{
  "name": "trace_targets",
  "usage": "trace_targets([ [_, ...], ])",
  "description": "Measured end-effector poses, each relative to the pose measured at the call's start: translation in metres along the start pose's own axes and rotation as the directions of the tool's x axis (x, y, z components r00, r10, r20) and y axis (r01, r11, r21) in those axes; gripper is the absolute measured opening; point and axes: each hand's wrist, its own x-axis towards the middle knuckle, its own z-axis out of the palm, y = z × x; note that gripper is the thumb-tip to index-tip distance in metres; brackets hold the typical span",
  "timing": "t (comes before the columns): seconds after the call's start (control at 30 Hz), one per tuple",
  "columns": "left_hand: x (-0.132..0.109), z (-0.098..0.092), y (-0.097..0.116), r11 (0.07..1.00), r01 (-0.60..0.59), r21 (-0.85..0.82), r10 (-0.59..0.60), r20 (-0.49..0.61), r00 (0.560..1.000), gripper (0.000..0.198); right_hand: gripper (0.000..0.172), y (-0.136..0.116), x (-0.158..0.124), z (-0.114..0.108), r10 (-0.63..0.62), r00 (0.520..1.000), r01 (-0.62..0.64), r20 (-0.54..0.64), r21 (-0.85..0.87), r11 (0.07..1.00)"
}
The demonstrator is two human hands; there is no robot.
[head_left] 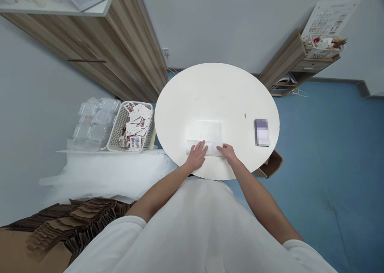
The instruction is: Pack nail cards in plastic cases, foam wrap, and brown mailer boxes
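A thin, translucent white sheet (pixel 207 128) lies on the round white table (pixel 216 81). Its near part is folded into a flat white strip (pixel 212 149). My left hand (pixel 196 156) rests flat on the left half of that strip, fingers spread and pressing down. At the strip's right end, my right hand (pixel 228 152) is closed, thumb and fingers pinching the edge. Whether anything is wrapped inside the fold, I cannot make out.
A purple-and-white stack (pixel 262 133), partly blurred, sits near the table's right edge. At left stand a white basket (pixel 115 134) of printed cards, clear plastic boxes (pixel 99 121), white sheets (pixel 108 167) and folded brown cardboard (pixel 81 221). An open carton (pixel 272 165) is at lower right.
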Motion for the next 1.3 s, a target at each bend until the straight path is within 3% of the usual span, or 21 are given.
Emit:
trace_targets([
  [0.4,0.0,0.003,0.025,0.99,-0.136,-0.024,0.138,0.072,0.988,0.059,0.014,0.017,-0.019,-0.002,-0.043,0.989,0.035,-0.144,-0.058,0.998],
  [0.57,-0.002,-0.005,0.023,0.983,-0.154,-0.104,0.16,0.056,0.985,0.069,0.018,0.008,-0.02,0.005,-0.069,0.997,0.069,0.042,0.01,0.998],
  [0.67,-0.004,-0.011,0.021,0.968,-0.223,-0.111,0.229,0.047,0.972,0.068,0.019,0.004,-0.016,0.003,-0.079,0.989,0.075,0.122,0.04,0.996],
  [0.83,-0.003,-0.011,0.021,0.956,-0.289,-0.045,0.293,0.107,0.95,0.056,0.021,0.007,-0.011,-0.01,-0.182,0.973,0.208,0.14,-0.203,0.957],
  [1.0,-0.007,-0.008,0.02,0.956,-0.286,-0.066,0.292,0.121,0.949,0.053,0.042,0.018,-0.02,-0.001,-0.361,0.926,0.366,0.115,-0.518,0.774],
  [1.07,-0.013,-0.005,0.017,0.975,-0.201,-0.098,0.209,0.081,0.975,0.05,0.045,0.022,-0.024,0.008,-0.351,0.928,0.358,0.126,-0.568,0.741],
  [1.13,-0.022,-0.001,0.011,0.989,0.036,-0.146,-0.036,0.002,0.999,0.052,0.045,0.023,-0.025,0.017,-0.335,0.935,0.335,0.115,-0.596,0.73],
  [1.17,-0.026,0.002,0.006,0.962,0.199,-0.186,-0.209,-0.035,0.977,0.055,0.045,0.023,-0.025,0.021,-0.331,0.937,0.327,0.108,-0.6,0.73],
  [1.23,-0.032,0.009,-0.005,0.81,0.512,-0.287,-0.546,-0.049,0.836,0.061,0.045,0.022,-0.024,0.025,-0.339,0.935,0.33,0.101,-0.592,0.735],
  [1.27,-0.033,0.012,-0.01,0.725,0.605,-0.33,-0.645,-0.017,0.764,0.06,0.046,0.021,-0.023,0.027,-0.347,0.932,0.338,0.1,-0.584,0.739],
  [1.3,-0.034,0.014,-0.015,0.667,0.655,-0.354,-0.694,0.023,0.719,0.057,0.046,0.02,-0.023,0.028,-0.355,0.929,0.346,0.101,-0.573,0.743],
])
